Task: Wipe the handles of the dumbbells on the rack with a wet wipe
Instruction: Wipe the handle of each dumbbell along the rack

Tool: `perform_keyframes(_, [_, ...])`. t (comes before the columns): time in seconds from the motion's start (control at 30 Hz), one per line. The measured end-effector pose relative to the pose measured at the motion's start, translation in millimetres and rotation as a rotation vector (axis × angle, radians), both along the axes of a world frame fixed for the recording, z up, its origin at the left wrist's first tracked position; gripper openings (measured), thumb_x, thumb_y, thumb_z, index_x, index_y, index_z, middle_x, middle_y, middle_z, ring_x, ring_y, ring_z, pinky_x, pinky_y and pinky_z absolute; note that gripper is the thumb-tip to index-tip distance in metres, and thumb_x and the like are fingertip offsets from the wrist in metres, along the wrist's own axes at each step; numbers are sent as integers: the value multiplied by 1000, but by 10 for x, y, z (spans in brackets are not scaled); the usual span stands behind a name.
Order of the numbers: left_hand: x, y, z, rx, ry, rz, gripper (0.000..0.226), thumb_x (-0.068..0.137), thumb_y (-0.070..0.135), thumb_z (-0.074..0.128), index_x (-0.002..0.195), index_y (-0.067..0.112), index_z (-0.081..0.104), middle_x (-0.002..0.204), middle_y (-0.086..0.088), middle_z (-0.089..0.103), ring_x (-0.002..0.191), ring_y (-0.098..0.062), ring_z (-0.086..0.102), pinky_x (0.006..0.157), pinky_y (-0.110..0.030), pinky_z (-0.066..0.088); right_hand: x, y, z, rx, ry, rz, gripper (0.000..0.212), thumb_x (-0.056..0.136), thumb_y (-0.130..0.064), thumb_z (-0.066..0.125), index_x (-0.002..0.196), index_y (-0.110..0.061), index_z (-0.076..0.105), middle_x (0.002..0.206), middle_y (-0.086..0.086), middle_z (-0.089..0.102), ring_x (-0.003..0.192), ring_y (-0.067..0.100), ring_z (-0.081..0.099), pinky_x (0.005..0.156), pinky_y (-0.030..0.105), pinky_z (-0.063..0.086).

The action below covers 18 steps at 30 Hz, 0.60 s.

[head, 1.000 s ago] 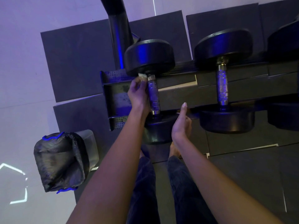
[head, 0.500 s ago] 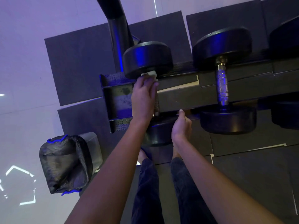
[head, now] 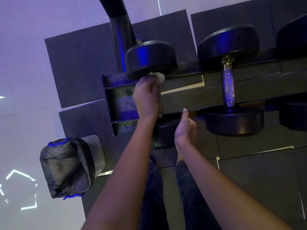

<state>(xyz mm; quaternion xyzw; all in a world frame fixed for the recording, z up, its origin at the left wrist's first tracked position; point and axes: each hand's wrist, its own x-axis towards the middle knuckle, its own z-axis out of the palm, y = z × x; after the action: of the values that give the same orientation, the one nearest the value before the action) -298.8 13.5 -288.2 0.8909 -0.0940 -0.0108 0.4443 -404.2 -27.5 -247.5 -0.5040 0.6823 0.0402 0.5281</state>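
Two black dumbbells lie across the dark rack (head: pixel 191 95). My left hand (head: pixel 146 97) grips the chrome handle of the left dumbbell (head: pixel 150 59) with a white wet wipe (head: pixel 157 75) bunched at the handle's far end, under the far weight. Only a strip of that handle shows beside my fingers. My right hand (head: pixel 184 128) hovers with relaxed fingers near the same dumbbell's near weight, holding nothing. The second dumbbell (head: pixel 228 45) sits to the right, its knurled handle (head: pixel 229 87) bare.
A bin lined with a black bag (head: pixel 66 166) stands on the floor at the left. A black rack post (head: pixel 121 35) rises behind the left dumbbell. More dumbbell weights (head: pixel 292 35) sit at the far right. Dark floor mats lie under the rack; my legs are below.
My left hand went from beside the handle to wrapped round it with the wipe, and stays near its far end. My right hand has barely moved.
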Motion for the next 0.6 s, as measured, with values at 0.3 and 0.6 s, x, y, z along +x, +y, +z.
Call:
perform_keyframes(0.3, [125, 16, -219, -638, 739, 477, 21, 93, 1, 50, 78, 14, 54, 67, -1, 55, 60, -9, 49, 66, -29, 41, -11, -31, 25, 20, -45, -8, 36, 98, -45, 39, 66, -29, 45, 70, -5, 49, 67, 7, 46, 74, 30, 35])
perform_keyframes(0.6, [125, 281, 81, -527, 651, 162, 20, 86, -6, 59, 76, 12, 59, 58, 10, 63, 53, -1, 55, 51, -17, 47, -28, -32, -8, -3, -37, 1, 39, 97, -48, 37, 65, -27, 47, 69, -3, 51, 69, 11, 49, 73, 32, 39])
